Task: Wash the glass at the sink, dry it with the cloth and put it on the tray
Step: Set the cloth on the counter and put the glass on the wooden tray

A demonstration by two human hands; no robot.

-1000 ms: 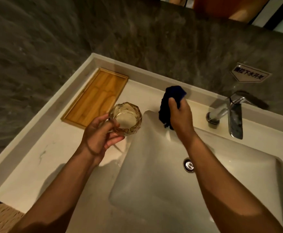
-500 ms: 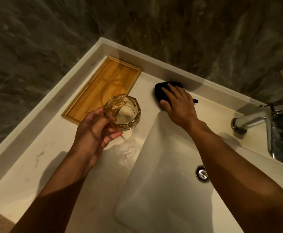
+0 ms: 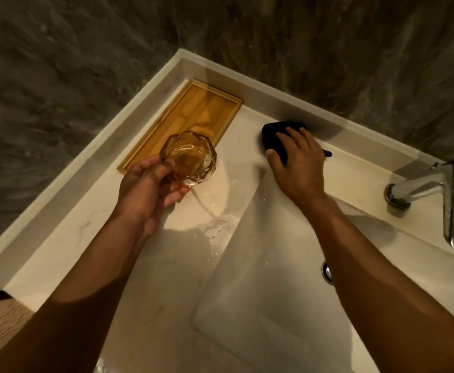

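Glass held over tray edge, cloth pressed on counter.
Left hand (image 3: 150,189) grips faceted glass (image 3: 188,157) above wooden tray (image 3: 193,114) near counter's (image 3: 66,238) back-left corner; right hand (image 3: 298,162) flat, open on dark cloth (image 3: 274,133) by back edge.

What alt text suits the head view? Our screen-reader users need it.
A left hand holds a faceted amber glass over the near end of a wooden tray, while the right hand rests on a dark blue cloth behind the sink.
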